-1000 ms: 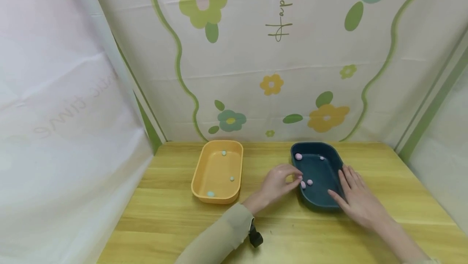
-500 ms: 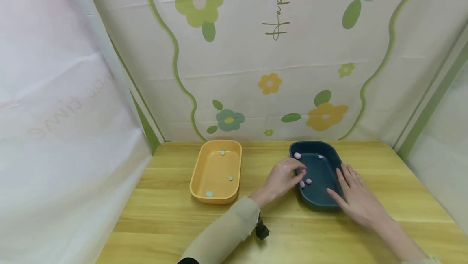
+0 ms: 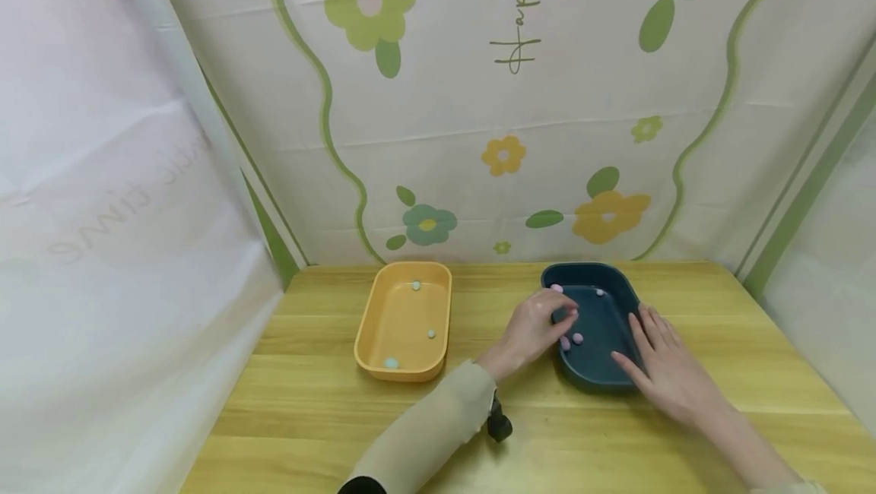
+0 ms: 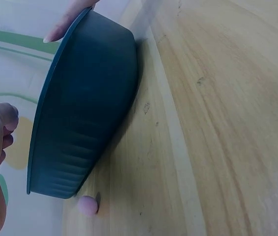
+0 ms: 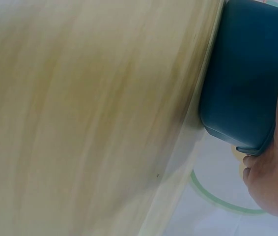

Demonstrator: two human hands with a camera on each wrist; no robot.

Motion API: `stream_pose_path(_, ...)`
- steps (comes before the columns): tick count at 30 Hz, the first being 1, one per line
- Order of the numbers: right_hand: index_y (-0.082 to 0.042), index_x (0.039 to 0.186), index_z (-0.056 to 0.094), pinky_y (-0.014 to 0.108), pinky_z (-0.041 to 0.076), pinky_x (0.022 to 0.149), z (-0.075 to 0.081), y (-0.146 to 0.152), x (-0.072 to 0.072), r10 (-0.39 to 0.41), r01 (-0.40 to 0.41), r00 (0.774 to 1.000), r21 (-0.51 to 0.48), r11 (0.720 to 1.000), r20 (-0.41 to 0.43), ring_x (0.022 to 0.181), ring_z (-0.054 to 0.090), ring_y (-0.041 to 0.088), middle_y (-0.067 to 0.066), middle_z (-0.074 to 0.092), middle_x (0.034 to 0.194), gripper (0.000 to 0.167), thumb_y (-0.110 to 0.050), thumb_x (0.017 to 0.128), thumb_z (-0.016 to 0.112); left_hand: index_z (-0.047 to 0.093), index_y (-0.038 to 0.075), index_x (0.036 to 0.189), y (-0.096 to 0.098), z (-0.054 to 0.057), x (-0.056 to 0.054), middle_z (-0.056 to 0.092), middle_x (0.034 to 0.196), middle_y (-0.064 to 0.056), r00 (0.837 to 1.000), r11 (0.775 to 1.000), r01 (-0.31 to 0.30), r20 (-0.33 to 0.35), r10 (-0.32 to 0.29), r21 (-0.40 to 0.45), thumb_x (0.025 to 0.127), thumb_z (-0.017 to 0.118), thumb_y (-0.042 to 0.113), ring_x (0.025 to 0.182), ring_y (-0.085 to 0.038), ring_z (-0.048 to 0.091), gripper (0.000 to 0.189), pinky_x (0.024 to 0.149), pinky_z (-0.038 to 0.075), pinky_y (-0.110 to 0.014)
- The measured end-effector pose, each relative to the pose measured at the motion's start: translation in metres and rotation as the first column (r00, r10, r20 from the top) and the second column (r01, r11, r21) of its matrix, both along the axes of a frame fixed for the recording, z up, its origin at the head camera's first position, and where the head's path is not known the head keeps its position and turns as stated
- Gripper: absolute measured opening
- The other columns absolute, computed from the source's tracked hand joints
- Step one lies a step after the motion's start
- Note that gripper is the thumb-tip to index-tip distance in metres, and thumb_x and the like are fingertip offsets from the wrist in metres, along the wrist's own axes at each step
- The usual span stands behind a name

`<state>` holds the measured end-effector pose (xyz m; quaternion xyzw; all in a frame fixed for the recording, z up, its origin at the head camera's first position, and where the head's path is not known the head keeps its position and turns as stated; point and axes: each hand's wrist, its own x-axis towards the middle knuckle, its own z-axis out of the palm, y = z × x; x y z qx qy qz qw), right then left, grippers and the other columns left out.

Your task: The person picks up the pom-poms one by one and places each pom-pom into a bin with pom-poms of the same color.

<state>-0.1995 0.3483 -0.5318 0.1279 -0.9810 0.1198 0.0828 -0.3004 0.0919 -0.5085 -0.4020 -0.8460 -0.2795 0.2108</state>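
My left hand [image 3: 537, 325] is over the left rim of the dark blue tray [image 3: 602, 365], thumb and index finger pinching a small pink ball [image 3: 573, 314] that their tips largely cover. My right hand [image 3: 674, 368] rests along the tray's right rim, its fingers straight. Inside the tray lie several pink balls; one purplish-pink ball [image 3: 578, 339] is near the left hand, and a smaller pale one [image 3: 599, 292] sits at the far end. In the left wrist view, another pink ball [image 4: 87, 205] is on the tabletop beside the tray; the left hand hides that spot in the head view.
A yellow tray [image 3: 404, 375] with a few mint-green balls, one being a mint ball [image 3: 391, 363], stands to the left on the wooden table [image 3: 308, 403]. A flower-printed white curtain [image 3: 445, 99] rises behind the table's far edge, with more cloth on both sides.
My left hand has moved slightly right and farther in over the dark blue tray, still pinching the ball. The right hand keeps its place on the rim; the view has shifted a little.
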Motion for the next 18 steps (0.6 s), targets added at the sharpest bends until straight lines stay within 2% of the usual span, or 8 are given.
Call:
stream_pose_path(6, 0.016, 0.166, 0.028, 0.024, -0.028, 0.13, 0.0005, -0.0001, -0.0002, 0.003, -0.003, 1.0, -0.004, 1.0, 0.012, 0.167, 0.017, 0.058, 0.042, 0.018, 0.176, 0.086, -0.05, 0.115, 0.051, 0.084, 0.016, 0.114, 0.002, -0.0006, -0.0005, 0.084, 0.11, 0.006, 0.999, 1.0, -0.029, 0.018, 0.03, -0.009, 0.104, 0.078, 0.024, 0.107, -0.006, 0.075, 0.014, 0.098, 0.057, -0.009)
stream_pose_path(13, 0.016, 0.167, 0.025, 0.029, -0.027, 0.133, 0.001, -0.0007, -0.0012, -0.002, 0.003, 0.999, -0.021, 1.0, 0.035, 0.167, 0.015, 0.058, 0.042, 0.014, 0.177, 0.086, -0.049, 0.116, 0.05, 0.084, 0.016, 0.114, 0.0015, -0.0022, -0.0004, 0.084, 0.11, 0.006, 0.999, 0.999, -0.042, 0.011, 0.041, 0.006, 0.103, 0.08, 0.024, 0.11, -0.007, 0.076, 0.014, 0.102, 0.057, -0.011)
stream_pose_path(18, 0.016, 0.166, 0.026, 0.029, -0.026, 0.133, 0.0022, -0.0002, -0.0006, -0.001, 0.002, 1.0, -0.015, 1.0, 0.029, 0.166, 0.015, 0.059, 0.042, 0.015, 0.177, 0.086, -0.049, 0.115, 0.05, 0.084, 0.016, 0.116, 0.0036, -0.0004, 0.001, 0.085, 0.112, 0.006, 0.998, 0.999, -0.038, 0.048, 0.038, 0.005, 0.104, 0.079, 0.024, 0.107, -0.007, 0.076, 0.016, 0.1, 0.057, -0.01)
